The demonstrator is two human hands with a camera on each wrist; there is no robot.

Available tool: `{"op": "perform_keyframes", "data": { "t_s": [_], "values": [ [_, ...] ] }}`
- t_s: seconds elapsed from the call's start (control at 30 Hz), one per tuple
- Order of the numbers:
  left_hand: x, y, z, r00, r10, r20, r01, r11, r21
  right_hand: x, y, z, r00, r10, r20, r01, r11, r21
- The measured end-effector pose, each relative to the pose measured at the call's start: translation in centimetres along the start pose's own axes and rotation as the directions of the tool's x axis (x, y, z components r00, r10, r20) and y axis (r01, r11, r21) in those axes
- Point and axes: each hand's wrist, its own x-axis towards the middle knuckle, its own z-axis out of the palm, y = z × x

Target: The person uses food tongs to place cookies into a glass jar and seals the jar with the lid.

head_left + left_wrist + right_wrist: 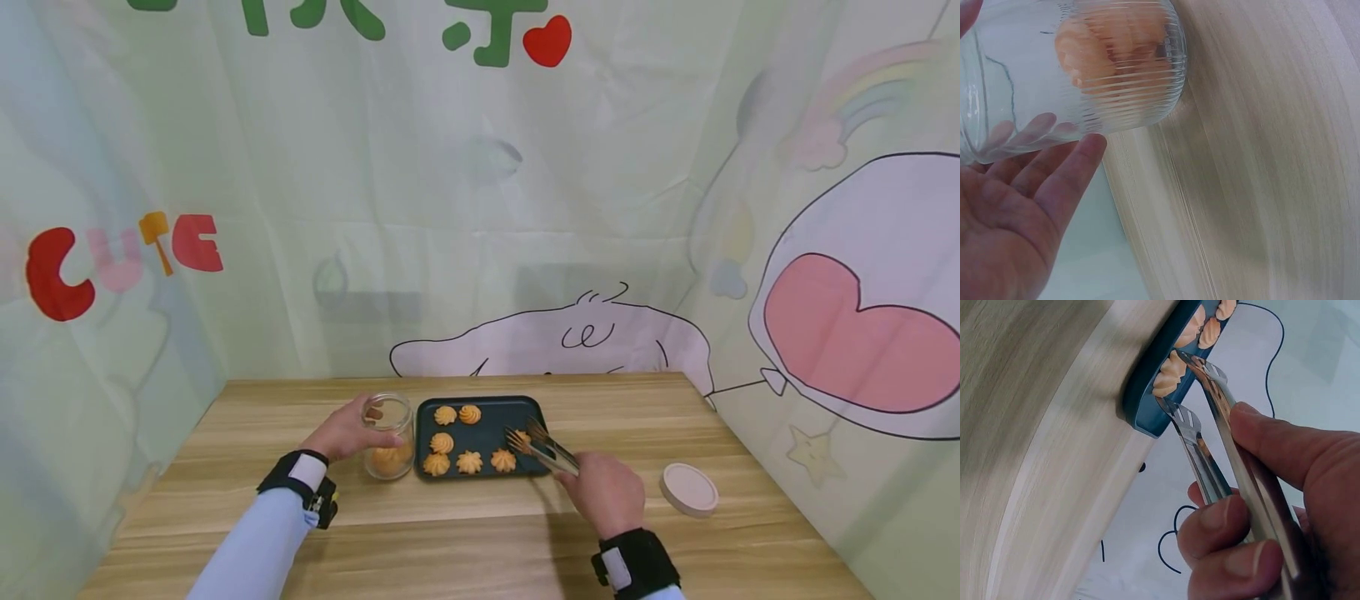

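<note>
My left hand grips a clear glass jar around its upper part, thumb on the near side. Piped cookies lie at the bottom of the jar, which stands on the table left of a dark baking tray. Metal tongs are in my right hand, thumb on one arm and fingers curled round the other. Their fork-like tips are spread on either side of a swirl cookie at the tray's right end. Several more cookies sit on the tray in loose rows.
A round whitish lid lies on the wooden table to the right of my right hand. Behind the table hangs a pale green printed cloth, which also runs along both sides.
</note>
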Motion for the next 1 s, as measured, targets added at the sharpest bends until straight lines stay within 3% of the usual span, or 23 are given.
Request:
{"op": "perform_keyframes", "data": {
  "t_s": [0.4, 0.7, 1.0],
  "values": [
    [-0.16, 0.18, -0.05, 1.000, -0.011, 0.000, 0.011, 1.000, 0.007, 0.11, 0.23, -0.01, 0.999, -0.039, -0.035, 0.039, 0.999, 0.006],
    [-0.15, 0.07, 0.01, 1.000, -0.004, -0.001, 0.004, 1.000, 0.003, 0.51, -0.50, -0.16, 0.999, -0.041, 0.005, 0.041, 0.999, -0.031],
    [-0.09, 0.11, 0.05, 1.000, 0.001, -0.003, -0.001, 1.000, 0.001, 0.71, -0.40, 0.16, 0.998, -0.052, -0.039, 0.051, 0.999, -0.020]
  ]
}}
